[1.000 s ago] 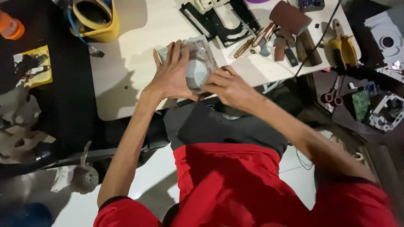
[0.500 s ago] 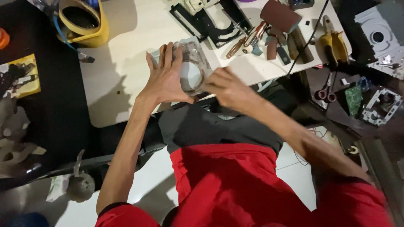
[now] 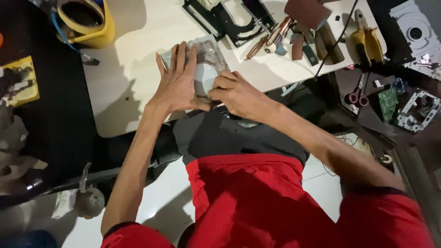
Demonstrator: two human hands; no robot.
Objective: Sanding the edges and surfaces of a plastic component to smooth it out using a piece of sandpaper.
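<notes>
1. So, the step in hand looks like fiddly work on the clear plastic cover (image 3: 207, 59), which lies flat at the near edge of the pale surface (image 3: 133, 69), right in front of the person.
2. The left hand (image 3: 177, 85) is spread flat on the cover with fingers stretched out, pressing it down, not gripping anything.
3. The right hand (image 3: 236, 94) is curled tight, fingertips pinched at the cover's near edge; whether it's pinching a small part or a tool, I can't tell.
4. My guess is the next move needs steady downward pressure from the left hand and a fine, careful pull or push from the right.
5. The cover looks thin, glossy and see-through, roughly rectangular, with a round pale patch in the middle.
6. Farther off: a yellow tub (image 3: 87, 20) far left, a black plastic frame (image 3: 229, 20), brown-handled tools (image 3: 271, 39), yellow-handled pliers (image 3: 367, 41) far right, and a green circuit board (image 3: 388, 103) on the dark stuff to the right.
</notes>
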